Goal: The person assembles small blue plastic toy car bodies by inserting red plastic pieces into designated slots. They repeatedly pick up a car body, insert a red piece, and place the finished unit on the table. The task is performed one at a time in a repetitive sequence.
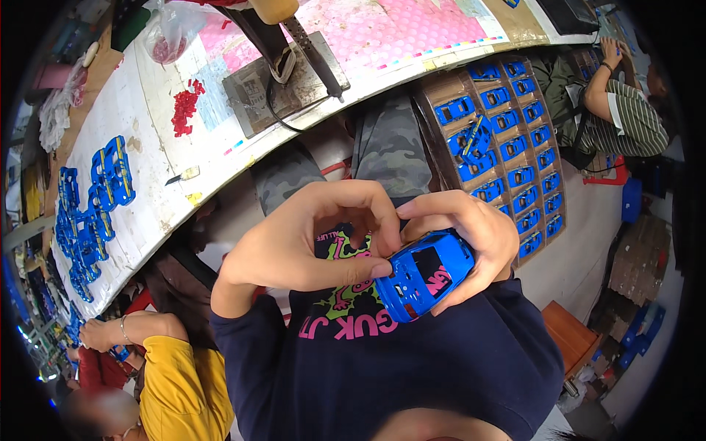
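Observation:
In front of my chest is a blue toy car body (404, 288), tilted, with openings where its windows would sit; the shirt print shows through one. My right hand (482, 239) is closed around its far side and one end, fingers and thumb along its edges. My left hand (301, 239) is curled, its thumb tip pressed on the near end of the car body. The left fingertips meet behind the car body and are partly hidden, so whether they pinch a small part there is unclear.
A metal-based bench tool (283, 88) stands on the white worktable (158, 213), near small red parts (186, 108) and a brush (184, 175). Blue car frames (92, 213) lie at left. At right is a cardboard tray (434, 136) of blue car bodies. Co-workers sit at lower left and upper right.

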Tool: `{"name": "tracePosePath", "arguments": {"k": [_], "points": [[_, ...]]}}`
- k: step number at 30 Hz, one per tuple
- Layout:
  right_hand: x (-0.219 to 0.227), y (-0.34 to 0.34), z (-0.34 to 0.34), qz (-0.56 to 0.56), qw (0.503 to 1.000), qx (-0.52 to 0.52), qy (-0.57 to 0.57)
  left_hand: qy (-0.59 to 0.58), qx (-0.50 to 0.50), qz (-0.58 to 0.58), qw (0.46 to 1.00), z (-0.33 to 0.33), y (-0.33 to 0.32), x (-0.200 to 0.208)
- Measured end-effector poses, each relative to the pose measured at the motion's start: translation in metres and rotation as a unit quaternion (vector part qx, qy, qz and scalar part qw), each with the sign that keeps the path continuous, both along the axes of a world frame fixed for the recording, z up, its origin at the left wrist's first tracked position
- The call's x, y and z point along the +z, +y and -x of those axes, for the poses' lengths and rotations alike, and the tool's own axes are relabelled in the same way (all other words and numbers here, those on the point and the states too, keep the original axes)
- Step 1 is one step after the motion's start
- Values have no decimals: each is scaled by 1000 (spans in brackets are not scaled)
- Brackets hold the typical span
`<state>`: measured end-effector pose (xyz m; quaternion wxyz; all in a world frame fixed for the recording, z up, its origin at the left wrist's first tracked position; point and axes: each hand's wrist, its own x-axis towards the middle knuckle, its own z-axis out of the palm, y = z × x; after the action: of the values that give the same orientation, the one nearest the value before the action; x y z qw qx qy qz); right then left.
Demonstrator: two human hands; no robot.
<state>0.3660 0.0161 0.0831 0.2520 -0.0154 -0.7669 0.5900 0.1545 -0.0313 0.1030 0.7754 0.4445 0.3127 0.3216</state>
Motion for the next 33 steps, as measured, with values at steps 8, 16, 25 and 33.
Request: {"name": "tracePosePath", "arguments": {"k": [8,16,25,33], "points": [[-15,-1,-8,55,996,16,66,-55,98,-98,989,-20,-17,-9],[-29,2,-10,152,977,74,132,-10,246,-416,875,-41,-29,-21],[-40,-6,-10,241,958,80,136,71,301,-548,778,-48,-26,-31],[-51,-18,-32,521,850,76,-5,119,273,-470,831,-50,-25,-59]]}}
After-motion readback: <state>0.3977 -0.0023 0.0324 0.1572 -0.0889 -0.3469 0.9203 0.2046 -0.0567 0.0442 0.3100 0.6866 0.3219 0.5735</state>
